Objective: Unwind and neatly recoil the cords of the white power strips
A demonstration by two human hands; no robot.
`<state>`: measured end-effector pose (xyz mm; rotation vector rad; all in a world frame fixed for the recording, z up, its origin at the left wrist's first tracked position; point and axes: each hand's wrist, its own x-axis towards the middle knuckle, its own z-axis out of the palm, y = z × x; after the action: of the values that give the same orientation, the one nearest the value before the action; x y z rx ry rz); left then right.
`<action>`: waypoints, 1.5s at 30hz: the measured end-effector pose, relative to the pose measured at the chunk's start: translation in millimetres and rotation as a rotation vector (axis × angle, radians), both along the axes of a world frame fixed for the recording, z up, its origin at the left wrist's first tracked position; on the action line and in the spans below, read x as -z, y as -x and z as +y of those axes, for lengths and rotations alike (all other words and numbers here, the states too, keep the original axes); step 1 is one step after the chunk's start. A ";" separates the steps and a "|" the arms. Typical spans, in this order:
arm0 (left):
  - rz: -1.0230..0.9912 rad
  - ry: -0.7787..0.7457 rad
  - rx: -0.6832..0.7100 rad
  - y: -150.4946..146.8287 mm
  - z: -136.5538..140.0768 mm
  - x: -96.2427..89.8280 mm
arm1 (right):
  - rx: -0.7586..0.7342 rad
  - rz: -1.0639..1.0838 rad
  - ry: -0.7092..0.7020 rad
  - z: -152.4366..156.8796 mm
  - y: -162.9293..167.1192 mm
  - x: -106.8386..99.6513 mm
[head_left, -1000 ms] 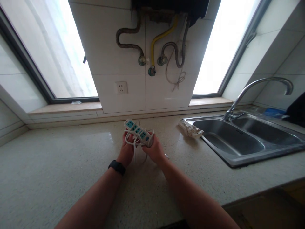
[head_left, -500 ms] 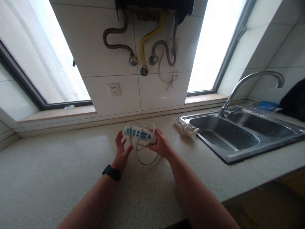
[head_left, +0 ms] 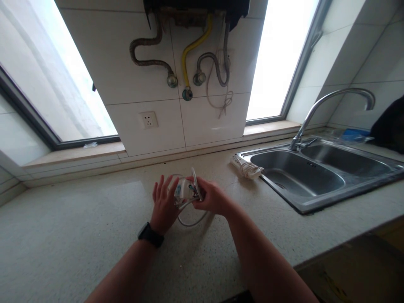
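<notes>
Over the counter, my right hand [head_left: 212, 196] is closed around one end of a white power strip [head_left: 183, 190]. The strip is turned so that it looks foreshortened, and its sockets are mostly out of sight. Its white cord [head_left: 193, 224] loops around the body and hangs in a curve below. My left hand [head_left: 164, 203], with a dark watch on the wrist, is at the strip's other end, fingers spread and raised. Whether its thumb side touches the strip or the cord is hard to tell.
A second white power strip [head_left: 246, 167] with its cord wound around it lies beside the double steel sink [head_left: 292, 200] with a curved faucet [head_left: 307, 118]. A wall socket [head_left: 148, 120] and several hoses under a dark appliance [head_left: 197, 8] are on the tiled wall.
The power strip has been turned in my right hand, so its row of blue sockets no longer faces me. My left hand has moved closer in and its fingers have lifted.
</notes>
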<state>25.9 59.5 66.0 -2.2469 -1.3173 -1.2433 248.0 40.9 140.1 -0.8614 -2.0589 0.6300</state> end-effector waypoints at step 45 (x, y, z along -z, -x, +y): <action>-1.313 1.592 0.953 -11.9 -20.2 0.9 | 0.179 0.440 0.301 33.7 27.5 48.7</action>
<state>37.8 39.3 65.1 -3.3153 -2.1995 -3.2301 220.6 74.6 91.4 -0.9642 -1.4977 0.9508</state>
